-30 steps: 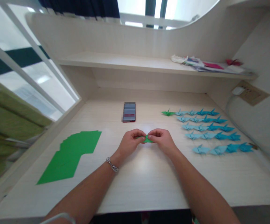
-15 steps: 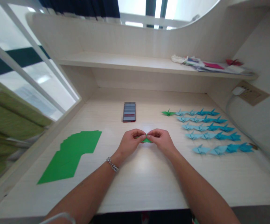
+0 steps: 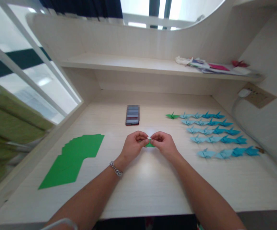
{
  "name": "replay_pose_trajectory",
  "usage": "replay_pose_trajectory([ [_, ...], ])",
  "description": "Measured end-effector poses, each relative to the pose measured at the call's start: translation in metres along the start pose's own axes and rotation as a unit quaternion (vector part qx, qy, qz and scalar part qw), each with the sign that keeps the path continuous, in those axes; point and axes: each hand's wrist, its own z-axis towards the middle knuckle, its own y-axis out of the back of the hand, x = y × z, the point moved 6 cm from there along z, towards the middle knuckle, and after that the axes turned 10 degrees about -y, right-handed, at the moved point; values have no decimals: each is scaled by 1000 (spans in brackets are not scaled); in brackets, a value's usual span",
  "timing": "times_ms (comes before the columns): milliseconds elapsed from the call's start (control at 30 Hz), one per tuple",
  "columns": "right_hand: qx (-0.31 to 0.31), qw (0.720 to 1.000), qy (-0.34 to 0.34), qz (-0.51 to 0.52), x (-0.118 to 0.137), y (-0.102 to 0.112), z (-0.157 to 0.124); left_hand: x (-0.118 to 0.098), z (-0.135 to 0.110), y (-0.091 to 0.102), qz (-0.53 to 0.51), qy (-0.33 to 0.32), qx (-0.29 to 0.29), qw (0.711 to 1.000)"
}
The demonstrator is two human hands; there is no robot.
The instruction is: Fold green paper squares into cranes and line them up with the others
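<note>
A small folded piece of green paper (image 3: 150,144) lies between my two hands at the middle of the desk. My left hand (image 3: 134,145) pinches its left side with curled fingers. My right hand (image 3: 163,144) pinches its right side the same way. Most of the paper is hidden under my fingertips. A bracelet sits on my left wrist.
A fanned stack of green sheets (image 3: 73,158) lies at the left. Rows of blue paper cranes (image 3: 215,134) and one green crane (image 3: 172,116) fill the right side. A phone (image 3: 132,115) lies beyond my hands. A shelf with papers (image 3: 210,67) runs above the desk (image 3: 143,185).
Both hands have drawn a little closer together over the green paper and shifted slightly left; less of the paper shows now. Nothing else has moved.
</note>
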Motion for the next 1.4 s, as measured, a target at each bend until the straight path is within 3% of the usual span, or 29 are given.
replay_pose_trajectory([
  [200, 33, 999, -20, 20, -7, -4, 2, 3, -1, 2, -5, 12, -5, 1000],
  [467, 50, 997, -44, 49, -5, 4, 3, -1, -1, -5, -72, 66, 42, 994],
  [667, 70, 996, -36, 35, -6, 3, 4, 2, 0, 0, -63, 64, 28, 996],
  [767, -23, 999, 17, -29, 3, 13, 2, 4, 2, 5, -52, 49, -11, 997],
  [833, -134, 982, 76, -107, 15, 22, -6, 4, 3, 10, -23, 22, -47, 998],
  [900, -175, 964, 115, -166, 23, 21, -13, 1, 3, 13, 11, -8, -76, 997],
  [1000, -111, 973, 117, -166, 21, 6, -14, -6, 0, 13, 69, -47, -87, 993],
  [1133, -29, 996, 48, -73, 2, -7, -3, -16, -4, 2, 138, -88, -27, 986],
  [1300, -31, 999, 16, -39, -7, -1, 5, -14, -6, -11, 107, -89, 44, 989],
  [1400, -39, 997, -2, -63, -8, 5, 6, -13, -5, -9, 117, -84, 41, 989],
])
